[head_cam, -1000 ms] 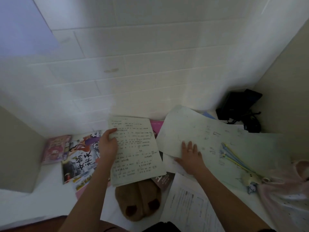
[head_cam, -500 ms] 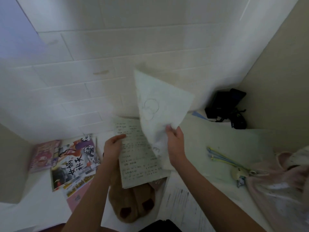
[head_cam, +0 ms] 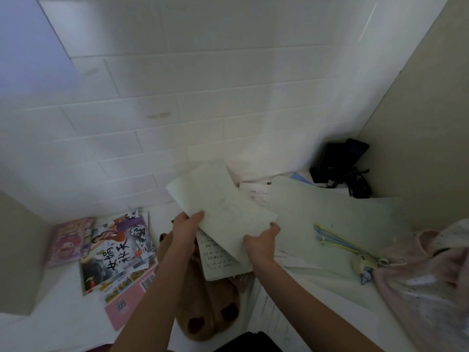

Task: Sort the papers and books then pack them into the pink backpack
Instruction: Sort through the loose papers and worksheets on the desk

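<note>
Both hands hold papers above the middle of the white desk. My left hand (head_cam: 186, 226) grips the left edge of a pale sheet with a faint drawing (head_cam: 220, 204) and a printed page (head_cam: 218, 257) beneath it. My right hand (head_cam: 261, 241) pinches the pale sheet's lower right corner. A larger pale sheet (head_cam: 327, 214) lies flat to the right. Picture books (head_cam: 119, 247) and a pink book (head_cam: 67, 241) lie at the left. The pink backpack (head_cam: 429, 280) slumps at the right edge. More printed paper (head_cam: 274, 311) lies near the front.
A brown plush thing (head_cam: 205, 308) lies under my left forearm. Coloured pens (head_cam: 337, 241) and a small pale charm (head_cam: 363, 262) rest on the large sheet beside the backpack. A black pouch with cords (head_cam: 340, 166) sits in the far right corner. A tiled wall closes the back.
My right hand lifted the drawn sheet off the desk, swung it left and laid it over the printed page; my left hand now grips both sheets together.
</note>
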A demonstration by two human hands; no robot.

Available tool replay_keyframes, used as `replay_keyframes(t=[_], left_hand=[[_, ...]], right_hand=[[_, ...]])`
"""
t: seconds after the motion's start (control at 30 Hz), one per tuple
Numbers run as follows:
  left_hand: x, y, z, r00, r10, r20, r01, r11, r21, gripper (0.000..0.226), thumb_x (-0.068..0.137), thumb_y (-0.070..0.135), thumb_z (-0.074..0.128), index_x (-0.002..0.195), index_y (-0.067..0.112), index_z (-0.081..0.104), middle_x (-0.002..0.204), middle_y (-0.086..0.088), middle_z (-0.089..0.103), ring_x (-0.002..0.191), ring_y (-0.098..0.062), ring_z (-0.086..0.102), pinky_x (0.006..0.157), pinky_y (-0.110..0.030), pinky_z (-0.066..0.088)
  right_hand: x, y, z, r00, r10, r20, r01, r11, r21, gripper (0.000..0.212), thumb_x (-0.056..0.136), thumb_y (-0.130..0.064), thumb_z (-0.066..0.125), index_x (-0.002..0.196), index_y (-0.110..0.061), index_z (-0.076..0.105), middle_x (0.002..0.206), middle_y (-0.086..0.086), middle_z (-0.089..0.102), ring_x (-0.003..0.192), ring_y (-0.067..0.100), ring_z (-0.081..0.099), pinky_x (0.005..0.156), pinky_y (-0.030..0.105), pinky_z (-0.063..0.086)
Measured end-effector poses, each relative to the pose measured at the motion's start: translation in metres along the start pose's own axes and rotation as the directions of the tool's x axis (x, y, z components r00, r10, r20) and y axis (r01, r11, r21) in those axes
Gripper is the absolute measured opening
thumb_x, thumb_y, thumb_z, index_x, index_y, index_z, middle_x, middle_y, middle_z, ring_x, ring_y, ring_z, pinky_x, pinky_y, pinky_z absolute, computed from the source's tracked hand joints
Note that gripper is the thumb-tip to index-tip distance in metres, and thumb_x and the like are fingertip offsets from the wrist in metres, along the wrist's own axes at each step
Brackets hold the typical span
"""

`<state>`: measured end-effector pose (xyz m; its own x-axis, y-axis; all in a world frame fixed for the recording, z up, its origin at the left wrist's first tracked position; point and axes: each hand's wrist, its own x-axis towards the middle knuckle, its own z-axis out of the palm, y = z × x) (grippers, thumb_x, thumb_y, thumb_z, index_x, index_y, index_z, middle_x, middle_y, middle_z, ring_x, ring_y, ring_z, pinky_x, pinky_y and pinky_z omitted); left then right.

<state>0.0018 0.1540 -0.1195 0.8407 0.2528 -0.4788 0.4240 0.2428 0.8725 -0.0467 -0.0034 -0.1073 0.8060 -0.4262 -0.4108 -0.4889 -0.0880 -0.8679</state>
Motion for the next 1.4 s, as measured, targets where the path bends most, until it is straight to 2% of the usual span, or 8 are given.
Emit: replay_keyframes(t=[0.1,0.17,0.27,0.57,0.77,0.97,1.23,1.4], left_hand=[[0.002,-0.003,0.000,0.997,0.009,-0.082,-0.004,0.999,0.053,0.026,0.082,0.000,0.065,0.108,-0.006,0.063,0.110,-0.025,0.065,0.086,-0.031,0.063,0.078,-0.037,0.052],[0.002,-0.003,0.002,0.996,0.004,-0.087,0.004,0.996,0.090,0.024,0.082,0.001,0.066,0.105,-0.004,0.063,0.106,-0.023,0.067,0.083,-0.030,0.065,0.074,-0.036,0.054],[0.000,-0.001,0.005,0.999,-0.030,0.021,0.029,0.997,0.073,0.021,0.083,0.000,0.063,0.104,0.001,0.063,0.106,-0.019,0.067,0.087,-0.031,0.065,0.076,-0.038,0.055],[-0.004,-0.002,-0.006,0.976,-0.189,0.111,0.198,0.977,-0.084,0.039,0.088,0.040,0.057,0.120,0.017,0.059,0.100,-0.015,0.069,0.091,-0.036,0.065,0.072,-0.046,0.056],[-0.006,-0.003,-0.010,0.968,-0.138,0.207,0.179,0.964,-0.195,0.041,0.087,0.055,0.050,0.103,0.022,0.070,0.080,-0.011,0.073,0.068,-0.029,0.071,0.059,-0.038,0.058],[-0.008,0.002,-0.003,0.940,-0.148,0.306,0.175,0.983,-0.062,0.043,0.091,0.043,0.053,0.115,0.010,0.065,0.112,-0.029,0.064,0.092,-0.039,0.067,0.073,-0.056,0.056],[-0.006,-0.011,-0.002,0.960,0.066,0.271,-0.179,0.890,0.419,0.088,0.087,-0.003,0.054,0.148,0.039,0.006,0.134,0.001,0.042,0.103,-0.017,0.057,0.074,-0.024,0.054],[-0.004,-0.010,-0.007,0.980,0.182,0.084,-0.201,0.890,0.409,0.056,0.088,-0.004,0.045,0.135,0.026,0.043,0.135,-0.009,0.048,0.109,-0.027,0.057,0.081,-0.031,0.054]], right_hand=[[0.001,-0.001,-0.004,0.857,-0.495,0.140,0.486,0.691,-0.535,0.094,0.080,-0.025,0.064,0.151,-0.017,0.003,0.159,0.006,-0.002,0.147,0.022,0.002,0.117,0.037,0.011],[0.002,-0.002,0.004,0.752,-0.404,0.520,0.659,0.448,-0.605,0.099,0.080,-0.043,0.063,0.151,-0.024,-0.004,0.159,-0.001,-0.014,0.147,0.022,-0.013,0.118,0.046,0.004],[-0.003,0.009,0.022,0.706,-0.101,0.701,0.610,0.589,-0.530,0.100,0.084,-0.050,0.058,0.150,-0.025,-0.014,0.159,0.002,-0.018,0.146,0.028,-0.014,0.116,0.051,0.005],[0.008,0.002,-0.001,0.787,-0.458,0.412,0.616,0.600,-0.510,0.029,0.096,-0.013,0.040,0.121,-0.014,0.055,0.110,0.012,0.066,0.098,0.029,0.062,0.082,0.034,0.050],[0.035,-0.052,-0.044,0.904,-0.163,0.394,-0.004,0.921,0.389,0.024,0.090,-0.005,0.055,0.103,-0.020,0.068,0.095,0.005,0.075,0.083,0.024,0.072,0.064,0.033,0.058],[0.058,0.012,-0.047,0.952,-0.006,0.306,0.104,0.947,-0.304,0.038,0.090,-0.011,0.051,0.128,-0.011,0.050,0.124,0.011,0.058,0.110,0.030,0.058,0.086,0.036,0.050],[0.074,0.040,-0.036,0.826,-0.056,0.561,0.406,0.749,-0.524,0.056,0.094,-0.011,0.050,0.146,-0.021,0.033,0.147,0.009,0.042,0.132,0.028,0.042,0.107,0.031,0.035],[0.095,0.051,-0.058,0.944,-0.109,0.311,0.325,0.460,-0.826,0.074,0.093,-0.049,0.045,0.151,-0.021,0.008,0.155,0.015,0.017,0.142,0.035,0.016,0.111,0.050,0.024]])
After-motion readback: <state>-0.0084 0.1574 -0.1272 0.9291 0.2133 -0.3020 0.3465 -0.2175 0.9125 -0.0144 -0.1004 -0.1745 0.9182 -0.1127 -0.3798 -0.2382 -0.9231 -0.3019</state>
